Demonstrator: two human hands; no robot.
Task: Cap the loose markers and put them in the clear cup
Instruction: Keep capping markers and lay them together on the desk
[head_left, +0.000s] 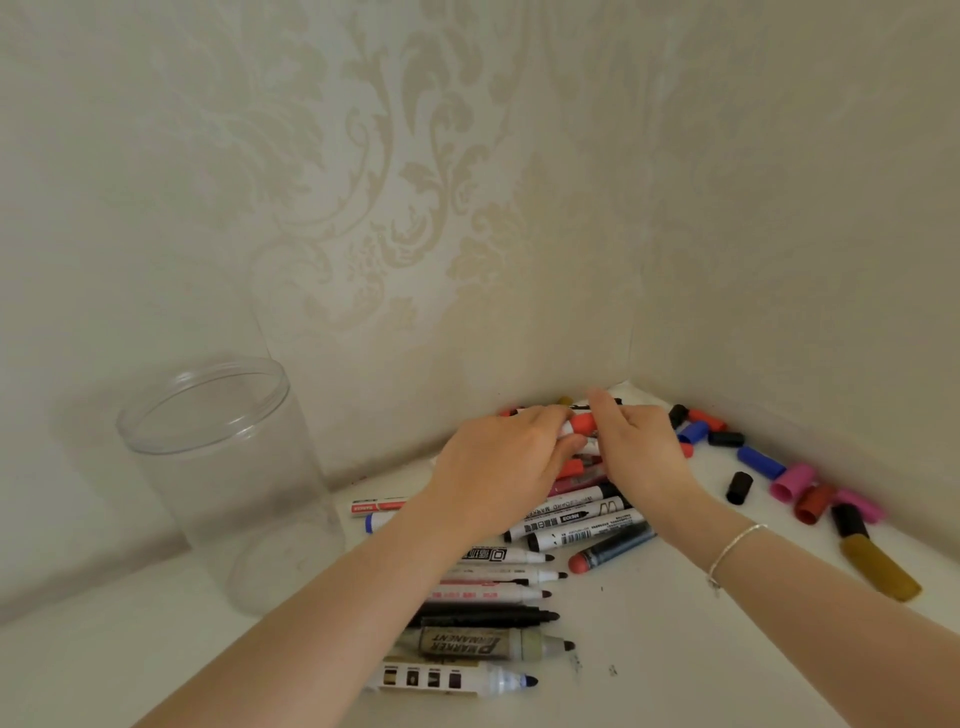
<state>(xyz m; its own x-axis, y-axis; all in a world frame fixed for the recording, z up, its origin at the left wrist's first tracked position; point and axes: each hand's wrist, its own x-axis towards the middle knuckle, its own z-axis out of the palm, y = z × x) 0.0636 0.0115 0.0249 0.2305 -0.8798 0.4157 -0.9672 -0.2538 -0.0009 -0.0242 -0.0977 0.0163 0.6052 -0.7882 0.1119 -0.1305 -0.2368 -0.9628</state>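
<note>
Several uncapped markers (498, 587) lie in a loose pile on a white table, tips pointing right. Loose caps (761, 462) in red, blue, black, pink and gold are strewn along the right wall. My left hand (498, 467) and my right hand (639, 447) meet over the far end of the pile. Between their fingers is a white marker with a red cap (581, 425); my left hand grips the barrel and my right hand is at the cap. The tall clear cup (208, 415) stands empty at the left, against the wall.
The table sits in a corner of two patterned cream walls (467, 208). A gold cap (878, 569) lies nearest on the right. A silver bracelet (735, 545) is on my right wrist. Small ink specks (613, 669) mark the table.
</note>
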